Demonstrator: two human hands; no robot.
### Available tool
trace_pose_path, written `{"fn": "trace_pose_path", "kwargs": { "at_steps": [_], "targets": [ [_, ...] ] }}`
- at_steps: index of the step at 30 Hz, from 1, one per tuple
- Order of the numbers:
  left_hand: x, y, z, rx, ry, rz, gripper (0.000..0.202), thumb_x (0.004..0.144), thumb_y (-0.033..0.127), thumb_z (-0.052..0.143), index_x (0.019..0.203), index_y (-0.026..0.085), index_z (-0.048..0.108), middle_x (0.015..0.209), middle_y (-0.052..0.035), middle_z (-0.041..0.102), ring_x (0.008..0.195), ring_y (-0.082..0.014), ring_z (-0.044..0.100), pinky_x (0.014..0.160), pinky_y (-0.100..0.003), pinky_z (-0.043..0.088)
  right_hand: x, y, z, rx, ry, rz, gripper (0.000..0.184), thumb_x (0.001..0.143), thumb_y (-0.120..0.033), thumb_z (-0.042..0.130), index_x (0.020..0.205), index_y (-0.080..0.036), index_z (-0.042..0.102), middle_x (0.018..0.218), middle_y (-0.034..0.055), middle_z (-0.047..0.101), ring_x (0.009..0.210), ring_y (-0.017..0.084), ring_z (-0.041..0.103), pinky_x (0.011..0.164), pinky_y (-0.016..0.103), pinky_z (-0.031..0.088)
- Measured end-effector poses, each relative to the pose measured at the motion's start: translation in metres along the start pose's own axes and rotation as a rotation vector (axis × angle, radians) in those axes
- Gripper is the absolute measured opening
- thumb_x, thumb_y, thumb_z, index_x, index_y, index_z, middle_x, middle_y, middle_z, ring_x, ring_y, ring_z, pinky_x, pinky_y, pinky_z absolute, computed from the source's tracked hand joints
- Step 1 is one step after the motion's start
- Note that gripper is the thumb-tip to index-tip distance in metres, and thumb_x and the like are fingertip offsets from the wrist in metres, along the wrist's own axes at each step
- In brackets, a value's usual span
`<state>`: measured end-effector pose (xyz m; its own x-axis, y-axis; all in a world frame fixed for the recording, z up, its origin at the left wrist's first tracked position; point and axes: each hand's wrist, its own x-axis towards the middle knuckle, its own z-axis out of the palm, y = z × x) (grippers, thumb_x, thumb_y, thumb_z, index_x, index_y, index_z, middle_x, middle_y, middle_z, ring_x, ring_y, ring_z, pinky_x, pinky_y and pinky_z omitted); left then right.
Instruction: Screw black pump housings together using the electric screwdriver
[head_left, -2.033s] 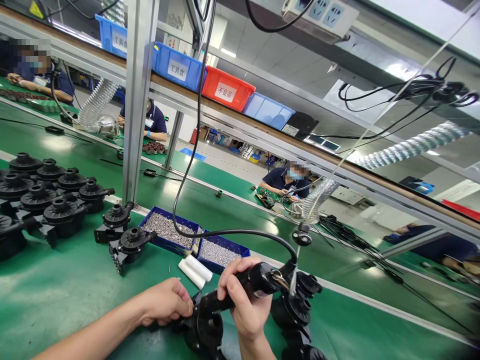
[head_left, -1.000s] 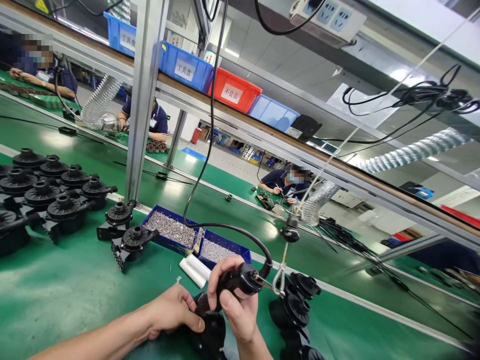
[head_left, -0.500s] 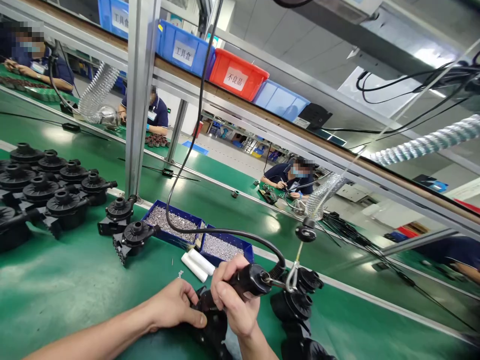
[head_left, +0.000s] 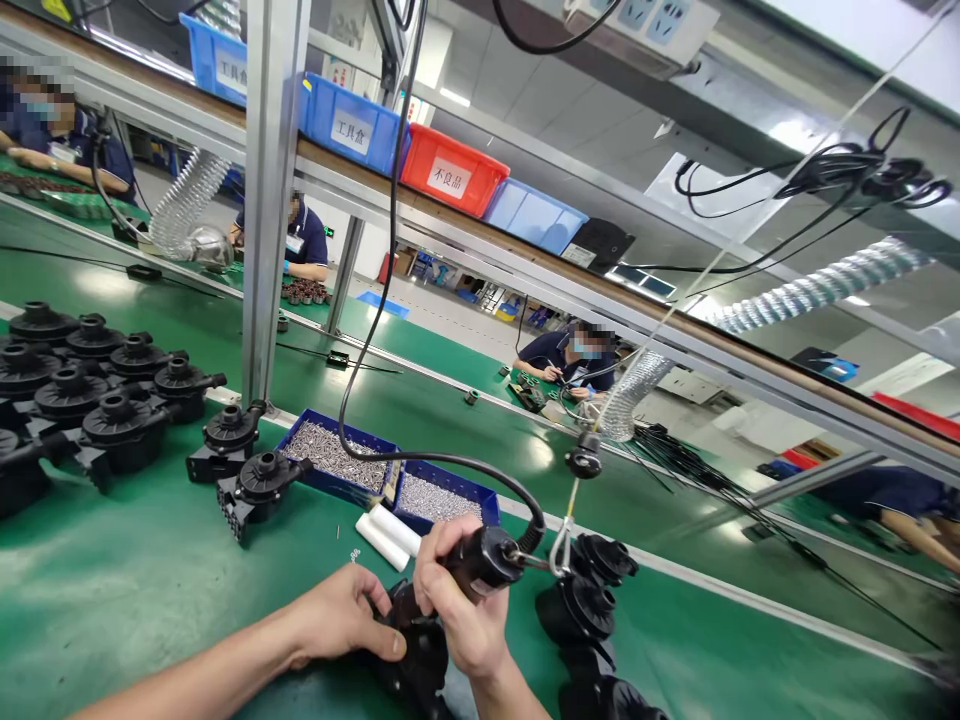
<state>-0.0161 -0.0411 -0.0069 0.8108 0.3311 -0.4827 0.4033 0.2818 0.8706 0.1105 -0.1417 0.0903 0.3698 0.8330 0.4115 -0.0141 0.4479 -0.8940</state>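
My right hand (head_left: pixel 456 612) is closed round a black corded electric screwdriver (head_left: pixel 484 560), which hangs from a cord and hook at its rear end. The tool's tip points down into a black round pump housing (head_left: pixel 417 655) on the green table (head_left: pixel 112 590). My left hand (head_left: pixel 346 620) grips that housing from the left, thumb pressed on its top. The housing's lower part is cut off by the frame edge.
Two blue trays of small screws (head_left: pixel 337 458) (head_left: pixel 442 497) and two white cylinders (head_left: pixel 386 535) lie just beyond my hands. Several more black housings (head_left: pixel 90 400) stand at the left, others (head_left: pixel 581 605) at the right. An aluminium post (head_left: pixel 262 200) rises behind. Other people sit at the far tables.
The screwdriver has dipped slightly lower onto the housing and my left thumb has settled on its top. The view has shifted a little; the hanging hook swung.
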Motion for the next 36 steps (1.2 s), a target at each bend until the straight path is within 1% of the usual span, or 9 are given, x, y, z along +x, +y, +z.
{"fn": "trace_pose_path", "kwargs": {
  "at_steps": [6,9,12,14,16,20,25,31,36],
  "targets": [
    [0.001,0.003,-0.003,-0.028,-0.033,0.048,0.065,0.05,0.054,0.101,0.091,0.019,0.066,0.049,0.0138,0.044,0.048,-0.0088,0.023,0.05,-0.028,0.01,0.004,0.0,-0.008,0.043,-0.031,0.017,0.024,0.1,-0.032,0.076,0.099,-0.025,0.053,0.076,-0.0044,0.058,0.047,0.008,0.047,0.045,0.021,0.043],
    [0.004,0.007,-0.006,0.059,-0.041,0.112,0.056,0.075,0.067,0.085,0.092,0.018,0.068,0.05,0.0113,0.043,0.047,-0.0102,0.028,0.052,-0.027,0.016,0.007,-0.003,-0.011,0.041,-0.137,-0.005,0.024,0.099,-0.035,0.076,0.105,-0.026,0.054,0.084,0.0013,0.069,0.049,0.011,0.056,0.047,0.024,0.047],
    [0.008,0.011,-0.015,0.391,0.201,0.236,0.026,0.099,0.043,0.065,0.09,0.018,0.068,0.061,0.0039,0.056,0.058,-0.0158,0.049,0.058,-0.028,0.029,0.006,-0.009,-0.01,0.041,-0.205,-0.013,0.025,0.099,-0.035,0.076,0.105,-0.025,0.055,0.088,0.0037,0.073,0.051,0.012,0.059,0.049,0.025,0.047],
    [0.009,0.012,-0.023,0.69,0.439,0.313,0.012,0.099,0.021,0.06,0.091,0.019,0.07,0.084,-0.0027,0.067,0.077,-0.0195,0.062,0.068,-0.029,0.038,0.004,-0.012,-0.006,-0.018,-0.087,0.001,0.023,0.1,-0.033,0.076,0.104,-0.025,0.055,0.082,0.0002,0.07,0.051,0.011,0.059,0.049,0.024,0.046],
    [0.009,0.013,-0.03,0.903,0.556,0.319,0.016,0.099,0.013,0.058,0.094,0.02,0.073,0.104,-0.0061,0.069,0.092,-0.0214,0.067,0.078,-0.03,0.042,0.003,-0.015,0.0,-0.112,0.097,-0.016,0.022,0.101,-0.032,0.075,0.102,-0.024,0.055,0.078,-0.0014,0.067,0.051,0.012,0.059,0.051,0.025,0.047],
    [0.009,0.013,-0.035,1.033,0.524,0.268,0.018,0.102,0.018,0.06,0.097,0.02,0.077,0.108,-0.0067,0.068,0.099,-0.0224,0.069,0.084,-0.031,0.046,0.005,-0.019,0.008,-0.247,0.252,-0.066,0.021,0.101,-0.036,0.074,0.099,-0.021,0.059,0.075,-0.0004,0.065,0.055,0.014,0.059,0.056,0.029,0.048],
    [0.016,0.015,-0.028,1.123,0.495,0.244,0.024,0.105,0.019,0.058,0.094,0.02,0.079,0.109,-0.0081,0.07,0.103,-0.0235,0.068,0.088,-0.032,0.049,0.005,-0.022,0.005,-0.334,0.24,-0.039,0.021,0.1,-0.038,0.076,0.098,-0.021,0.063,0.075,0.0004,0.066,0.058,0.015,0.058,0.057,0.03,0.048],
    [0.024,0.013,-0.019,1.199,0.524,0.21,0.038,0.101,0.0,0.04,0.113,0.009,0.075,0.121,-0.0187,0.067,0.118,-0.0334,0.063,0.099,-0.042,0.049,0.006,-0.027,-0.001,-0.284,0.228,-0.086,0.019,0.101,-0.035,0.075,0.098,-0.021,0.063,0.075,-0.0002,0.064,0.056,0.014,0.058,0.056,0.03,0.049],
    [0.02,0.012,-0.023,1.182,0.478,0.195,0.036,0.105,0.01,0.044,0.09,0.015,0.076,0.108,-0.0144,0.07,0.11,-0.0317,0.065,0.095,-0.041,0.05,0.006,-0.03,-0.007,-0.194,0.25,-0.209,0.015,0.102,-0.026,0.073,0.102,-0.023,0.059,0.081,-0.001,0.064,0.053,0.012,0.06,0.051,0.026,0.049]
  ]
}}
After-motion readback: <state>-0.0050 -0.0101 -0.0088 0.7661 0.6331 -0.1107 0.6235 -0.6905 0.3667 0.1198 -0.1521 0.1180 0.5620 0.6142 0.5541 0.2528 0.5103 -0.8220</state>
